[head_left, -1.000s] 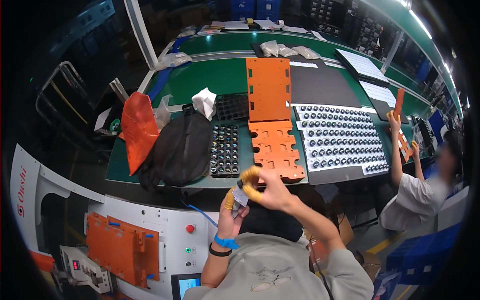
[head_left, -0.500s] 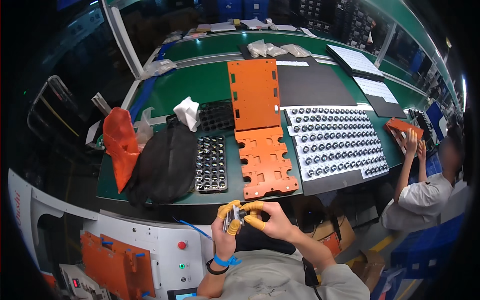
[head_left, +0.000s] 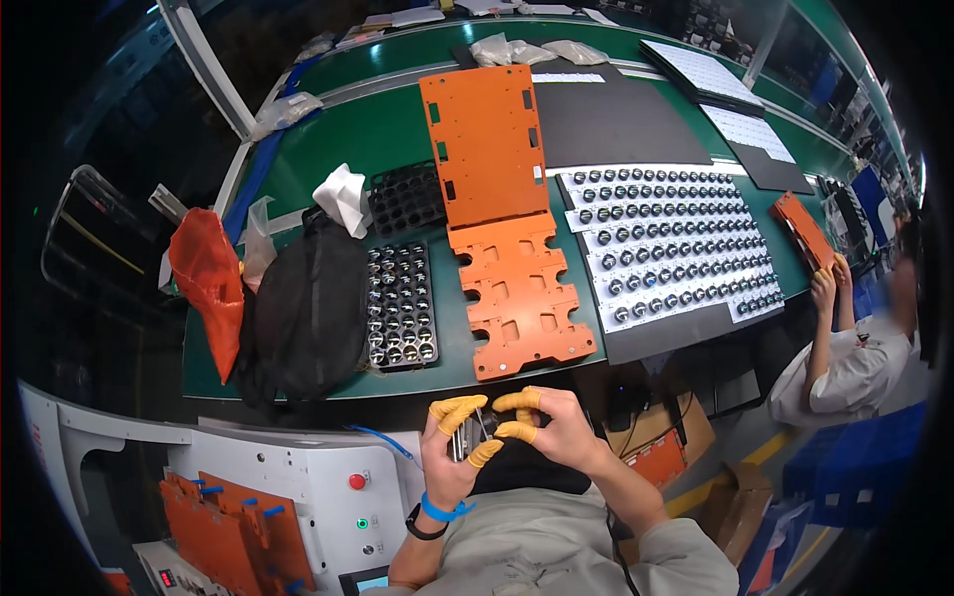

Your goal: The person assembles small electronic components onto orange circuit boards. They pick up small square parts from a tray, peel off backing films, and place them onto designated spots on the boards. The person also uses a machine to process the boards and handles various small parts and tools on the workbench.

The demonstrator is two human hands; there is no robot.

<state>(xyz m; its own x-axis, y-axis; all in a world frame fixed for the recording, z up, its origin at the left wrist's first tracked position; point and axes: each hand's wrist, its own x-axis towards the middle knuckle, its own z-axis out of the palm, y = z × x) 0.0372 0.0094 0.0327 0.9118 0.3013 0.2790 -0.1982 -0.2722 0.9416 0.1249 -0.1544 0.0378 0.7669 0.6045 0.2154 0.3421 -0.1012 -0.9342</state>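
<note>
My left hand (head_left: 449, 462), with yellow finger covers on several fingertips, grips a small silver-and-white part (head_left: 461, 438) above my lap. Its exact kind I cannot make out. At the right side of that part, the covered fingers of my right hand (head_left: 558, 433) pinch a small dark round piece (head_left: 488, 423), which seems to touch it. Just beyond my hands, on the green bench, lies an orange fixture (head_left: 527, 323) with notched edges, its flat panel (head_left: 482, 149) folded back. Left of it sits a black tray (head_left: 434, 350) holding rows of shiny round pieces.
White strips bearing rows of black round parts (head_left: 651, 281) lie right of the fixture. A black bag (head_left: 308, 308) and red sack (head_left: 211, 288) occupy the bench's left. A white machine (head_left: 328, 507) stands at lower left. Another person (head_left: 845, 368) handles an orange fixture (head_left: 803, 230) at right.
Bench things appear shifted up and left as my view moves. My right fingers are spread a little wider around the dark piece. The other person's orange fixture has been turned.
</note>
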